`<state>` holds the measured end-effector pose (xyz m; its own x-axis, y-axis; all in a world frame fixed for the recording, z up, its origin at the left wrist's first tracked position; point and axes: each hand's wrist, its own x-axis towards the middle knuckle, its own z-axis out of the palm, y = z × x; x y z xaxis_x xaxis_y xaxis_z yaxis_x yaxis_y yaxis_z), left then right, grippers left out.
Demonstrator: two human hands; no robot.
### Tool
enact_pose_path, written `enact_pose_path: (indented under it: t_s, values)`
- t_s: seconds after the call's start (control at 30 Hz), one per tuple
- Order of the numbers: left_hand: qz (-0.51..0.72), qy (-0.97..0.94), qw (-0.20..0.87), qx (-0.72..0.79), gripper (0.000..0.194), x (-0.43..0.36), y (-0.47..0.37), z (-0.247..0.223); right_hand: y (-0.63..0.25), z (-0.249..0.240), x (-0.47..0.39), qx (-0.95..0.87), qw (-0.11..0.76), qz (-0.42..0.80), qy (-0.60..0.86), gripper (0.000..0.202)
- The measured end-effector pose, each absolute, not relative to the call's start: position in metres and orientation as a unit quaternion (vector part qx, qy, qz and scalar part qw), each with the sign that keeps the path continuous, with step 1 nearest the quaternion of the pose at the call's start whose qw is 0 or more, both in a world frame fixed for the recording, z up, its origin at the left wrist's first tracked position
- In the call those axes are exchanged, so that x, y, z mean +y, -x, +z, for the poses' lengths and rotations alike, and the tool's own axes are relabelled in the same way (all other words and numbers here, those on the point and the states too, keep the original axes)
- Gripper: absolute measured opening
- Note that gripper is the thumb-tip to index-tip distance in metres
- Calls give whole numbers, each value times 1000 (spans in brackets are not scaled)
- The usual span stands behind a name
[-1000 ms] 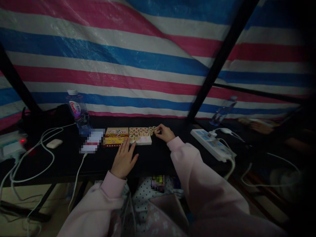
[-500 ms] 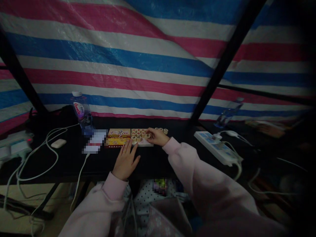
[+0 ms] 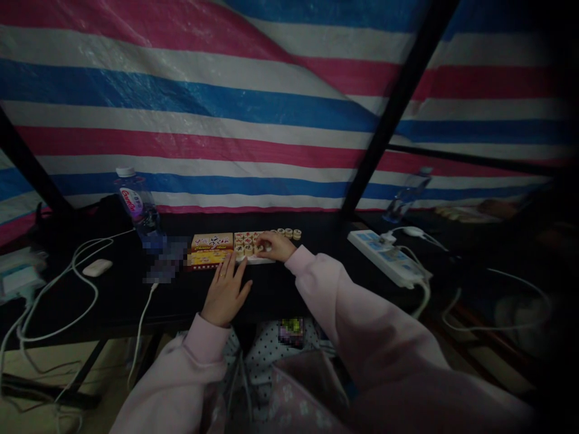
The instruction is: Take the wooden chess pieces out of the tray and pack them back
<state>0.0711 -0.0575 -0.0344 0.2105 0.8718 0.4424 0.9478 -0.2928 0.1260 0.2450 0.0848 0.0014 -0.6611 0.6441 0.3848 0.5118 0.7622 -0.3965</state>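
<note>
A Chinese chess set lies on the black table, its printed yellow-and-red box lid beside a white tray of round wooden chess pieces with red and dark characters. My left hand rests with spread fingers at the near edge of the lid and tray. Bent over the tray's right side, my right hand pinches a chess piece, partly hidden by its fingers. More loose chess pieces stand in a row just beyond that hand.
A water bottle and a blurred-out phone on a cable stand left. Further left lie a white case and looped cables. On the right are a power strip, another bottle and a black post.
The view has shifted slightly, moving everything left. My right hand has lowered its piece into the tray's near right part. The phone's bright screen has gone dark. My left hand stays put.
</note>
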Motion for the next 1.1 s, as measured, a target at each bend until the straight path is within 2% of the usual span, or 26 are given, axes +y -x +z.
enact_pose_path:
  t_s: [0.3, 0.53, 0.67, 0.83, 1.1]
  values:
    - [-229, 776, 71, -584, 52, -56, -70, -35, -245, 4, 81, -900, 256, 157, 316, 21]
    - [-269, 759, 16, -592, 53, -55, -62, -25, -245, 8, 77, -897, 255, 131, 337, 20]
    - [-304, 668, 75, -675, 45, -52, -38, -9, -247, 8, 78, -900, 243, 121, 341, 22]
    - [-255, 575, 157, -762, 47, -39, -1, -4, -249, 5, 82, -899, 236, 123, 348, 23]
    - [-218, 557, 129, -791, 60, -34, 9, -24, -248, 5, 82, -908, 250, 127, 312, 20]
